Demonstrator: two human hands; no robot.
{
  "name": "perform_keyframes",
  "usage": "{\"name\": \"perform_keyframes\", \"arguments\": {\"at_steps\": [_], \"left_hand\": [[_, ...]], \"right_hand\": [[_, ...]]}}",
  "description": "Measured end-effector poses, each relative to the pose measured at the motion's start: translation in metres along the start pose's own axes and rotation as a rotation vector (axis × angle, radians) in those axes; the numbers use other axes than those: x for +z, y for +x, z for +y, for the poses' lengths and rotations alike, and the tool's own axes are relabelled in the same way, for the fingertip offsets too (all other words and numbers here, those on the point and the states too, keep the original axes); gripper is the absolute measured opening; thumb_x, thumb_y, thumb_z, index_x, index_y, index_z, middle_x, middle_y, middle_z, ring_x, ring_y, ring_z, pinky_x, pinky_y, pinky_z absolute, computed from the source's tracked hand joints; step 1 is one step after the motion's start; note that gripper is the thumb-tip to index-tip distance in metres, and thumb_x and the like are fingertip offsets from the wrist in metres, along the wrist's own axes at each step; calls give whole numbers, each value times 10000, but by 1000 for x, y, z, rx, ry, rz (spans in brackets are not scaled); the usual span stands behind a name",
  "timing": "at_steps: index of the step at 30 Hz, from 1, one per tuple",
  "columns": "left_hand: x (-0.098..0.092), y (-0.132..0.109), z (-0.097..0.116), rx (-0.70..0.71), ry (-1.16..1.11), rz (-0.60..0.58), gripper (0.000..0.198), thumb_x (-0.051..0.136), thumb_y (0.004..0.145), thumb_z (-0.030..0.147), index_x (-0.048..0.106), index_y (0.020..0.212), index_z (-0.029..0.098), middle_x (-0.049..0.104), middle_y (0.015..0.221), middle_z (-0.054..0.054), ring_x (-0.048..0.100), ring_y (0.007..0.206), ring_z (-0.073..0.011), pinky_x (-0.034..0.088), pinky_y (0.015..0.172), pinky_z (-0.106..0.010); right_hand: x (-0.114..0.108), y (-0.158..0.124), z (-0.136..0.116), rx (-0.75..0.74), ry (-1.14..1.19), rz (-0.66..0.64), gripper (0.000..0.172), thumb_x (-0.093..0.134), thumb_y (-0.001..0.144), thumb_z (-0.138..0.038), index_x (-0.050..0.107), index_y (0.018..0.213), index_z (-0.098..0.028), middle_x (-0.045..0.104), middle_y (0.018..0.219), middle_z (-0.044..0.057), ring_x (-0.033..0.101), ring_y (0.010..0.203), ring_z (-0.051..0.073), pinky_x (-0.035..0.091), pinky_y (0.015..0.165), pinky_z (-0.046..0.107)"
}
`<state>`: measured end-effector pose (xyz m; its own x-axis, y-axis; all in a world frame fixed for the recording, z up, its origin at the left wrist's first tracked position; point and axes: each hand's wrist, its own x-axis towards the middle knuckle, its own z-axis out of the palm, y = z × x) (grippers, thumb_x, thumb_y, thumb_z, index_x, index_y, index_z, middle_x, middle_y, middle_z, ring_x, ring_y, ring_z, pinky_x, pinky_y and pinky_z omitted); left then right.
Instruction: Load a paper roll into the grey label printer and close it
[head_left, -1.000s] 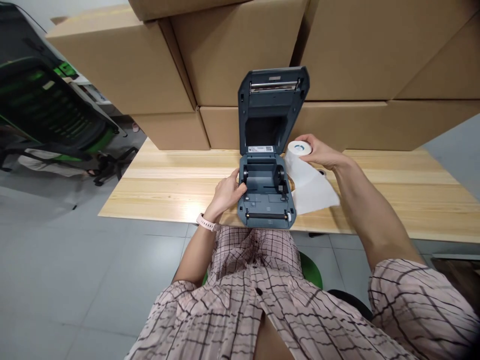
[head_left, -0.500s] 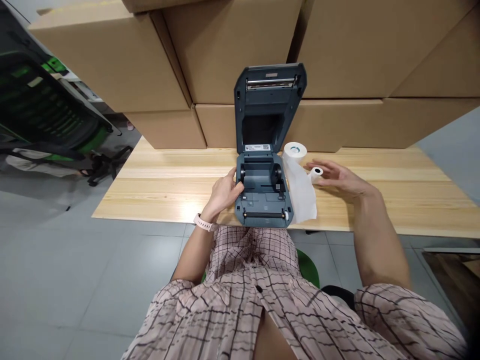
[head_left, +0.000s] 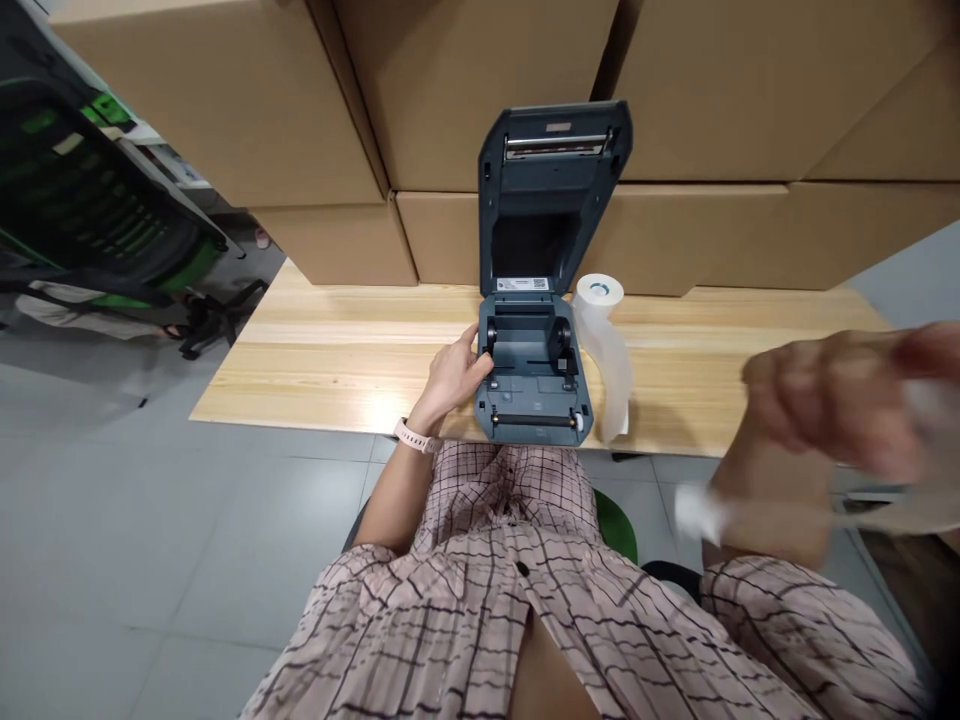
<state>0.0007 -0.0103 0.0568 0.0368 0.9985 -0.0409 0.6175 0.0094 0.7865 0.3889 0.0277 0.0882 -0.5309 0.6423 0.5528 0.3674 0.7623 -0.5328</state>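
Note:
A dark blue-grey label printer (head_left: 532, 370) stands on the table with its lid (head_left: 556, 200) raised and its roll bay bare. My left hand (head_left: 454, 375) grips its left side, thumb over the rim. Against the printer's right side is a white label roll (head_left: 600, 290), its loose strip (head_left: 616, 370) curling towards the table's front edge. Up at the far right, my right hand (head_left: 847, 400) is smeared by motion, fingers curled around whitish paper (head_left: 934, 405). Below it in the air is a small white roll (head_left: 699, 515), blurred, with a pale strip trailing right.
Large cardboard boxes (head_left: 495, 90) are stacked along the back of the wooden table (head_left: 345, 360). A black and green office chair (head_left: 90, 200) stands at the left, beyond the table's edge. Grey floor tiles (head_left: 187, 540) show in front.
My right hand has left the table, rising to the far right with the small white roll and its paper. The label roll's strip now lies narrower. My left hand stays on the printer.

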Motion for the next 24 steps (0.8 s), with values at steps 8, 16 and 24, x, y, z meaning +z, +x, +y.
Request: {"name": "perform_keyframes", "arguments": {"at_steps": [8, 16, 24], "left_hand": [[3, 1, -4, -1, -24, 5, 711, 517, 873, 281, 535, 1557, 90, 495, 543, 63, 474, 572, -184, 323, 630, -296], [4, 1, -6, 1, -28, 11, 716, 522, 883, 287, 522, 1569, 83, 517, 540, 60, 511, 587, -188, 361, 643, -300], [5, 1, -6, 0, -28, 10, 716, 520, 899, 295, 510, 1579, 69, 517, 547, 63, 505, 586, -178, 364, 637, -292]], "right_hand": [[127, 71, -72, 71, -147, -420, 434, 491, 1092, -507, 616, 1416, -246, 779, 1300, 97, 772, 1110, 284, 633, 899, 424], [146, 65, -52, 210, -177, -459, 463, 485, 1076, -444, 633, 1435, -193, 735, 1309, 170, 679, 1250, 352, 576, 1021, 535], [148, 48, -66, -26, -246, -418, 428, 487, 1110, -336, 673, 1454, -161, 563, 1624, 168, 533, 1536, 325, 476, 1258, 594]]}}
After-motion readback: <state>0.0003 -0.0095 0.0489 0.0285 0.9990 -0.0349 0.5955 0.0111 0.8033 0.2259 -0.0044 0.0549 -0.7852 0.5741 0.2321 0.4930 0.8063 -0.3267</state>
